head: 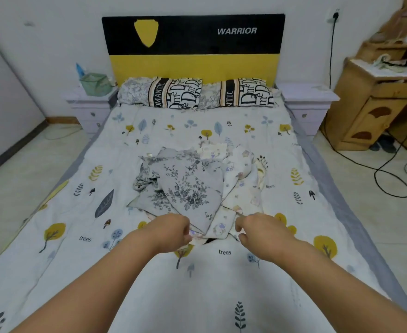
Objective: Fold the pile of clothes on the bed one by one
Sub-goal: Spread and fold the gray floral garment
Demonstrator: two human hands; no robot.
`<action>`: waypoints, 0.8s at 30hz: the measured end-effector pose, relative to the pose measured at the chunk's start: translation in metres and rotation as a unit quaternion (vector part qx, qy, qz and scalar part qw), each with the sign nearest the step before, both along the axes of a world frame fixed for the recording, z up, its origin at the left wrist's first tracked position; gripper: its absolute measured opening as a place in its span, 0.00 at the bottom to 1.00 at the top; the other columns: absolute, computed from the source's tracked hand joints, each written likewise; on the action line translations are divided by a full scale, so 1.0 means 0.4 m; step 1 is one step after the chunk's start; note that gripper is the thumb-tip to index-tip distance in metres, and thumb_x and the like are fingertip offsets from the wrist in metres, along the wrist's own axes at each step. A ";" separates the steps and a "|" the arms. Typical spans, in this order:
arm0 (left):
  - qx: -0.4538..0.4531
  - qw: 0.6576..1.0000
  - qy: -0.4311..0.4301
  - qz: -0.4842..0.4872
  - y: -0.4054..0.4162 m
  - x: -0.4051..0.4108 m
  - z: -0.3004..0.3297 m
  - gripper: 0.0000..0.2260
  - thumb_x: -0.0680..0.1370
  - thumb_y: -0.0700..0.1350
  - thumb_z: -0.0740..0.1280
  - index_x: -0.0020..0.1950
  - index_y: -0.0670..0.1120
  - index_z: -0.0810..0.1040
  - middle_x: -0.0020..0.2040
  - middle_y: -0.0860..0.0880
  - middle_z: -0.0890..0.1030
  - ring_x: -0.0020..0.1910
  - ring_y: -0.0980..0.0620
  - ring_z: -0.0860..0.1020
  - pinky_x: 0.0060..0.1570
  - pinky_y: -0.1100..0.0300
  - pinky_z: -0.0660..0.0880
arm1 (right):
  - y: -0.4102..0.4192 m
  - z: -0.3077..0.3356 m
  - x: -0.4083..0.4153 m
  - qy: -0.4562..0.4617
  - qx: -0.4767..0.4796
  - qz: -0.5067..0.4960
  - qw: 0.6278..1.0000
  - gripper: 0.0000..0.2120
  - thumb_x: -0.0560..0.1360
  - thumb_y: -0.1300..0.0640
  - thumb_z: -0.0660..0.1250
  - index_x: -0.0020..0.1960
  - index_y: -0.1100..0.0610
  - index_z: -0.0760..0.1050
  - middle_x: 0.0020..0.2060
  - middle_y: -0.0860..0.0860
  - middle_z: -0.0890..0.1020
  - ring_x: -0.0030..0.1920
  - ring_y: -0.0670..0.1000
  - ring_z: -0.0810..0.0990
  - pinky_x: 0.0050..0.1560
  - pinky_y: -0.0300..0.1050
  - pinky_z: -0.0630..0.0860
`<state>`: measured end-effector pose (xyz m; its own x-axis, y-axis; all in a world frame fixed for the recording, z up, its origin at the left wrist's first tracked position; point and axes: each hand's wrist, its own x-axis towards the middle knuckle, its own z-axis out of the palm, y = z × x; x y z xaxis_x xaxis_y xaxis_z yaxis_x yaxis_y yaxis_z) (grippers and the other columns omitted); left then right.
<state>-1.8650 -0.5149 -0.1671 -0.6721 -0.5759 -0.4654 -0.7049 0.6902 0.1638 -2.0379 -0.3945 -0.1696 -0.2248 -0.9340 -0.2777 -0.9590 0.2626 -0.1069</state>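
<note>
Clothes (190,186) lie heaped in a loose, rumpled pile at the middle of the bed (65,239), on a white cotton-looking sheet printed with yellow trees, grey leaves and the word "trees". On top sits a grey garment (185,188) with a darker floral print, its flat panels splayed at angles and one corner pointing toward me. Beside and beneath it, to the right, is a cream garment (240,186) with small pastel motifs, softly creased and bunched.

Both my bare arms reach forward over the sheet to the near edge of the pile. My left hand (173,230) has its fingers curled at the lower corner of the grey cloth, apparently pinching the fabric there, though the fingertips are tucked out of sight. My right hand (257,230) is set apart from the left, fingers bent downward at the hem of the cream cloth; whether it actually grips the fabric I cannot tell.

At the head of the bed, two pillows (195,92) in patterned cases with bold black lettering rest against a flat black-and-yellow headboard (192,44) marked "WARRIOR". A pale bedside cabinet (89,104) stands at either side, and a carved wooden dresser (377,104) fills the right corner, with a black cable (389,179) looping over the tiled floor.
</note>
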 end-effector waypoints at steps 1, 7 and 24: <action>-0.001 1.000 -0.002 0.009 -0.017 -0.005 -0.011 0.12 0.80 0.50 0.60 0.57 0.44 0.74 0.57 0.45 0.77 0.54 0.47 0.75 0.45 0.60 0.67 | -0.022 -0.017 -0.010 0.003 0.003 0.008 1.000 0.13 0.78 0.58 0.56 0.61 0.55 0.73 0.55 0.55 0.77 0.54 0.55 0.75 0.41 0.42 0.65; 0.005 0.998 0.005 0.061 -0.117 -0.037 -0.090 0.12 0.80 0.48 0.59 0.58 0.43 0.74 0.57 0.44 0.77 0.52 0.48 0.74 0.49 0.58 0.70 | -0.146 -0.115 -0.065 0.010 0.017 0.050 0.999 0.14 0.77 0.61 0.56 0.60 0.57 0.72 0.54 0.55 0.78 0.54 0.55 0.75 0.44 0.44 0.69; -0.060 0.972 0.072 0.218 -0.518 -0.115 -0.438 0.17 0.79 0.47 0.59 0.67 0.43 0.64 0.61 0.41 0.72 0.56 0.43 0.74 0.52 0.53 0.72 | -0.578 -0.404 -0.203 -0.010 0.007 0.006 1.000 0.25 0.80 0.52 0.55 0.74 0.55 0.53 0.70 0.57 0.62 0.67 0.57 0.64 0.62 0.49 0.66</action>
<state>-1.9108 -0.7220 -0.3423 -0.4054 -0.8647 -0.2965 -0.9102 0.3519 0.2184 -2.1192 -0.6257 -0.3310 -0.2081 -0.9324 -0.2954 -0.9596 0.2531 -0.1227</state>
